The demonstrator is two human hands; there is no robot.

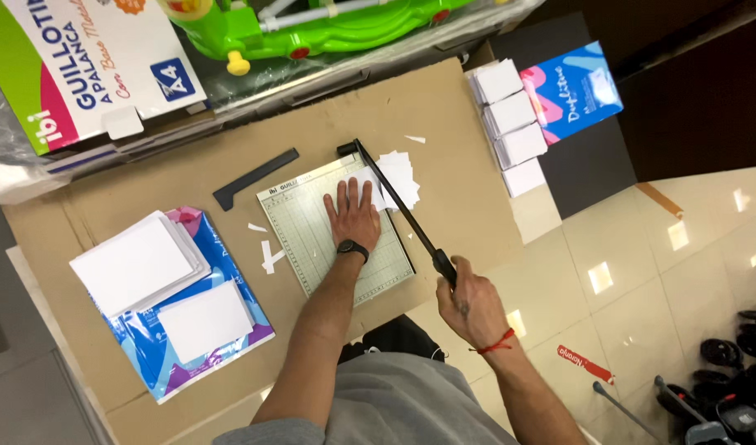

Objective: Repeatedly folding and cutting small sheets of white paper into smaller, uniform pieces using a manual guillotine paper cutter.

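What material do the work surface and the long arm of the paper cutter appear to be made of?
The work surface looks like plain brown cardboard: matte, with creases and raw edges. The cutter arm appears dark, thin and rigid, probably metal with a black grip, held by the right hand.

Desk [444, 124], cardboard-covered: paper cutter [332, 235], black bar [254, 177], paper stacks [510, 124], blue wrapper [180, 346], scraps [266, 255], probably offcuts.

green toy [312, 29] cut by top edge, cutter handle [444, 265] hidden in right hand [470, 306]
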